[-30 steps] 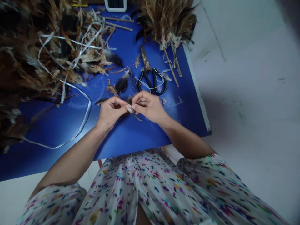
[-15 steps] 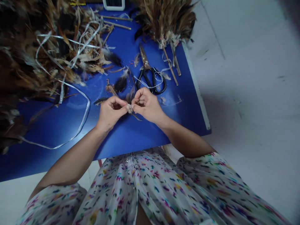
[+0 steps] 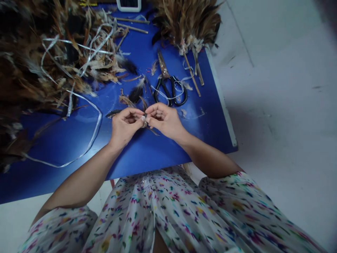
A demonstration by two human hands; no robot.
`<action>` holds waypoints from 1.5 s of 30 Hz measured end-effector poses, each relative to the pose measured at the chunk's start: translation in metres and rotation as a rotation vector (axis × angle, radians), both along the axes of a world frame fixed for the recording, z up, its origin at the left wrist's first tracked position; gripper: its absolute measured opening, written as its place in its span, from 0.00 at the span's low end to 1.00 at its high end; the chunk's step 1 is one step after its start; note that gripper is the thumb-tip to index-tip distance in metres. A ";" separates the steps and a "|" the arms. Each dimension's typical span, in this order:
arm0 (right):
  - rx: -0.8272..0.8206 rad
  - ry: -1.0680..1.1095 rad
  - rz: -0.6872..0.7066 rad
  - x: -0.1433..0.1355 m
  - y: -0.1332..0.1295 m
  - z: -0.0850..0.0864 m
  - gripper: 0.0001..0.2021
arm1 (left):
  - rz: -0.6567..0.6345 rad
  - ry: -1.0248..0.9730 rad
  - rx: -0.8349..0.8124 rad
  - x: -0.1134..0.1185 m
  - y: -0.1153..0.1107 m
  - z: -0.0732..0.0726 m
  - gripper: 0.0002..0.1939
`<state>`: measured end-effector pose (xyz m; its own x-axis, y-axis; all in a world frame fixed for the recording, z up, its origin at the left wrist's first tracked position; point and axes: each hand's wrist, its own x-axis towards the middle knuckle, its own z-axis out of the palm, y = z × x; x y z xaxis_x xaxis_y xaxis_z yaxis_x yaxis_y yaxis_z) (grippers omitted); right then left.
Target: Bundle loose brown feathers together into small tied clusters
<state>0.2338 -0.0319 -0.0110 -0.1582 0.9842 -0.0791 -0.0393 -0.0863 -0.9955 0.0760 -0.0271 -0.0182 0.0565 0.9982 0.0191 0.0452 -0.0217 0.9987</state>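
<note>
Thumb and fingers of my left hand (image 3: 127, 123) pinch the pale, bound end of a small feather bunch (image 3: 144, 123) over the blue table. My right hand (image 3: 164, 121) meets it from the other side, fingertips pressed together at the same bunch; what exactly lies between them is mostly hidden. Dark-handled scissors (image 3: 165, 75) lie just beyond my hands, blades pointing away, with a thin clear strip looped across the handles. Loose dark and brown feathers (image 3: 136, 93) are scattered just past my fingers.
A large heap of brown feathers (image 3: 65, 59) covers the left, with white plastic ribbon (image 3: 98, 123) trailing over it onto the blue table (image 3: 142, 158). Feather bundles on sticks (image 3: 186, 28) lie at the back right. Thin sticks (image 3: 133, 28) and a white-framed device (image 3: 129, 5) are at the back.
My right hand has shifted slightly down and its index finger has come lower against the bunch. My left hand stays nearly in place.
</note>
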 end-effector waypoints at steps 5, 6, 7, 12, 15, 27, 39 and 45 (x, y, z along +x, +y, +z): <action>-0.100 0.012 0.012 0.000 0.000 -0.002 0.07 | 0.017 0.031 0.019 -0.001 -0.001 -0.001 0.09; -0.103 0.001 0.015 0.000 -0.001 -0.002 0.08 | 0.017 0.028 0.014 -0.001 -0.001 -0.002 0.10; -0.102 -0.010 0.019 0.000 -0.001 -0.002 0.08 | 0.017 0.024 0.012 -0.002 -0.001 -0.002 0.10; -0.108 -0.048 0.028 0.001 -0.001 0.000 0.10 | 0.029 0.025 0.025 -0.002 -0.001 -0.006 0.11; -0.124 -0.041 0.026 0.001 0.001 0.001 0.12 | 0.039 0.030 0.033 -0.001 -0.002 -0.006 0.11; -0.172 0.010 0.039 0.001 0.002 0.001 0.07 | 0.038 0.025 0.091 -0.002 -0.001 -0.008 0.07; -0.152 -0.023 0.081 0.000 0.003 0.000 0.03 | -0.011 -0.007 0.179 -0.004 0.003 -0.014 0.05; -0.143 -0.018 0.094 -0.001 0.002 0.000 0.05 | 0.014 -0.051 0.135 -0.001 0.002 -0.011 0.09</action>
